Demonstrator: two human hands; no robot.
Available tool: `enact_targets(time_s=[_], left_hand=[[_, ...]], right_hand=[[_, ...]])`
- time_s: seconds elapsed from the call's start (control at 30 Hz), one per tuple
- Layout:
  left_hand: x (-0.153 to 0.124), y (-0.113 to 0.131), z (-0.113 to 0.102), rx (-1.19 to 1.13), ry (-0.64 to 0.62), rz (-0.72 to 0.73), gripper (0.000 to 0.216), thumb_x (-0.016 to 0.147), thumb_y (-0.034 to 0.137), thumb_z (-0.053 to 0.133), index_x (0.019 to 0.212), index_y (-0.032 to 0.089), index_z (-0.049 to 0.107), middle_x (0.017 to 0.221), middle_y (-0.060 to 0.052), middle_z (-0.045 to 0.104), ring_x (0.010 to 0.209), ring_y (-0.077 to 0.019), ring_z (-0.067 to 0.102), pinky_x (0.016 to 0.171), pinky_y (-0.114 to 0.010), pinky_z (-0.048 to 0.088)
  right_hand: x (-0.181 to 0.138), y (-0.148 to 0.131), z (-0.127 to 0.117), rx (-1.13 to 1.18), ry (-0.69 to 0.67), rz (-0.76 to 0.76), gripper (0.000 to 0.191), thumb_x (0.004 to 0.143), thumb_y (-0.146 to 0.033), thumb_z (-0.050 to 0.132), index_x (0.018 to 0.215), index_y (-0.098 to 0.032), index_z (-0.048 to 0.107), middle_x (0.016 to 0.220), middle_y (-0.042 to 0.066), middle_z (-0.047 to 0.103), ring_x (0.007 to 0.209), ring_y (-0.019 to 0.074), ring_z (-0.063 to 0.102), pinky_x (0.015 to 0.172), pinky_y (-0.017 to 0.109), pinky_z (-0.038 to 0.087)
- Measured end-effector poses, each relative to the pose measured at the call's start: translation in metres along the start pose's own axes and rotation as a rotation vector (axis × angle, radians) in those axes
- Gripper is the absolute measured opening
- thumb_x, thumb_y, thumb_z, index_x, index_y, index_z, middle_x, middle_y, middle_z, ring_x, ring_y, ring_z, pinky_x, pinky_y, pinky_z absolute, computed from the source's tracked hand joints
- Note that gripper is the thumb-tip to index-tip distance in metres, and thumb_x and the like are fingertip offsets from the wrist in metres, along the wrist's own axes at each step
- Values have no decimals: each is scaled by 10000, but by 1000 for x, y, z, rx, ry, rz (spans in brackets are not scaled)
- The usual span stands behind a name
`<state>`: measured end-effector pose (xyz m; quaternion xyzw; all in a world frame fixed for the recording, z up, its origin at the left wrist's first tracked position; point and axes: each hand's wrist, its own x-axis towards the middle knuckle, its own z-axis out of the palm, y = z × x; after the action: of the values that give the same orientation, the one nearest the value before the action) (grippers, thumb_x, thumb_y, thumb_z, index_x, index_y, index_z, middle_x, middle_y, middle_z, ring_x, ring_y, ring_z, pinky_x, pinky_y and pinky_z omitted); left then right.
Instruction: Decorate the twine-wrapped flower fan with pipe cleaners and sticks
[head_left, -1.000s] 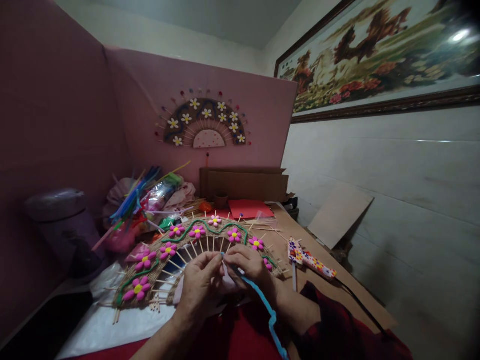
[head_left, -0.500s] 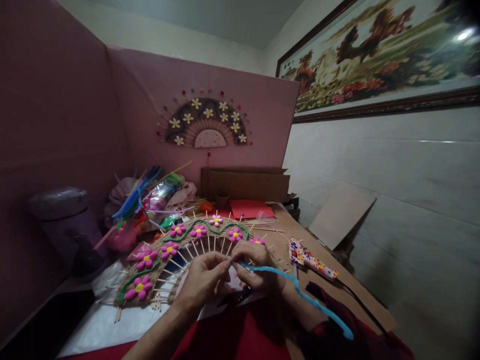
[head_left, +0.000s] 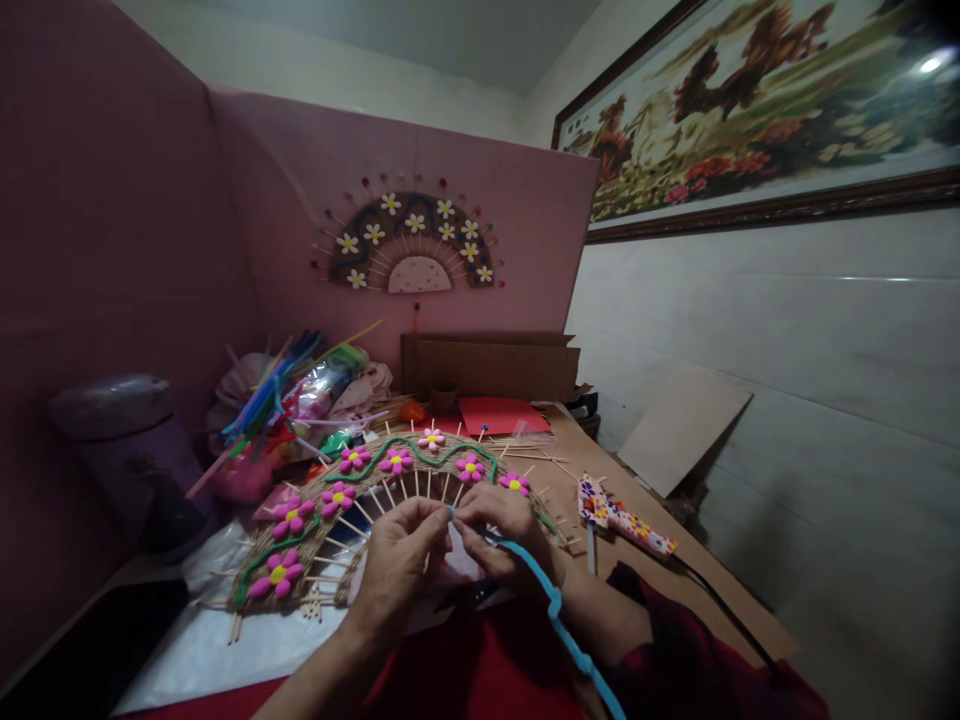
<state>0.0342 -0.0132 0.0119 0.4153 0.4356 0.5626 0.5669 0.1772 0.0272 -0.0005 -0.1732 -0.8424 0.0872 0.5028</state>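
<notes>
A fan-shaped craft (head_left: 330, 515) of woven twine, wooden sticks, pink flowers and a green wavy line lies in front of me. Both hands meet over its lower middle. My left hand (head_left: 401, 565) is closed in a pinch at the tip of a light blue pipe cleaner (head_left: 551, 605). My right hand (head_left: 502, 535) is closed on the same pipe cleaner just behind the tip. The pipe cleaner trails down to the right over my red sleeve (head_left: 675, 650).
A finished fan (head_left: 409, 245) hangs on the pink board behind. A bundle of coloured pipe cleaners (head_left: 285, 395) lies at the left, near a grey lidded bin (head_left: 124, 440). A patterned glue gun (head_left: 622, 520), red paper (head_left: 499, 415) and a cardboard box (head_left: 487, 370) are around.
The pipe cleaner's free end swung out to the right, then dropped back down toward my lap. Both hands stayed pinched at its tip over the fan's sticks.
</notes>
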Motion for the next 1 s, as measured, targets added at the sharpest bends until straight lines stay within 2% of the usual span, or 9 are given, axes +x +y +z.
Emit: enact_targets(time_s=[0.17, 0.27, 0.33, 0.47, 0.53, 0.67, 0.8, 1.0], left_hand=[[3, -10, -3, -98, 46, 21, 243, 601, 311, 728, 612, 127, 570, 497, 31, 523, 419, -49, 411, 412, -161, 302], [4, -13, -4, -135, 29, 12, 251, 605, 320, 727, 609, 128, 566, 508, 24, 532, 451, -66, 446, 454, -180, 351], [3, -11, -2, -141, 24, 12, 265, 601, 331, 731, 596, 128, 560, 504, 24, 530, 455, -69, 450, 462, -183, 364], [-1, -5, 1, -63, 25, 35, 312, 608, 383, 719, 561, 128, 545, 427, 49, 457, 370, -38, 348, 378, -157, 270], [-2, -3, 1, 13, 17, 59, 317, 636, 402, 695, 563, 129, 550, 408, 55, 434, 346, -29, 310, 355, -152, 221], [-1, -1, -1, 124, -9, 84, 299, 666, 402, 665, 590, 129, 571, 487, 23, 511, 358, -34, 351, 346, -154, 220], [1, 2, -2, 143, -11, 53, 319, 652, 424, 663, 571, 134, 559, 442, 36, 474, 338, -39, 338, 335, -156, 207], [3, 2, -4, 134, -5, 65, 337, 654, 433, 666, 566, 131, 547, 434, 47, 448, 339, -32, 324, 342, -153, 204]], right_hand=[[-3, 3, 9, -108, 20, -105, 93, 826, -136, 483, 819, -157, 573, 769, 66, 592, 704, 139, 552, 628, 262, 470], [-4, 6, 10, -182, 3, -172, 88, 830, -133, 482, 823, -156, 567, 760, 66, 584, 692, 140, 548, 605, 256, 473], [-4, 5, 10, -197, 8, -165, 73, 823, -134, 493, 822, -158, 562, 754, 63, 582, 686, 141, 549, 601, 259, 475], [-2, 1, 7, -180, 33, -66, 88, 821, -132, 498, 873, -161, 562, 783, 68, 593, 723, 152, 565, 647, 285, 485], [-1, 3, 5, -160, 49, -63, 96, 812, -128, 508, 881, -162, 566, 781, 66, 597, 726, 152, 570, 651, 284, 487], [1, 15, 3, -104, 26, -149, 100, 794, -114, 522, 862, -169, 571, 745, 50, 600, 685, 136, 570, 610, 250, 488], [2, 22, 1, -84, 0, -161, 102, 795, -130, 537, 879, -166, 582, 742, 45, 599, 681, 130, 571, 605, 233, 493], [1, 18, 4, -114, 30, -144, 262, 795, -134, 564, 1054, -151, 596, 829, 81, 626, 730, 144, 598, 648, 243, 512]])
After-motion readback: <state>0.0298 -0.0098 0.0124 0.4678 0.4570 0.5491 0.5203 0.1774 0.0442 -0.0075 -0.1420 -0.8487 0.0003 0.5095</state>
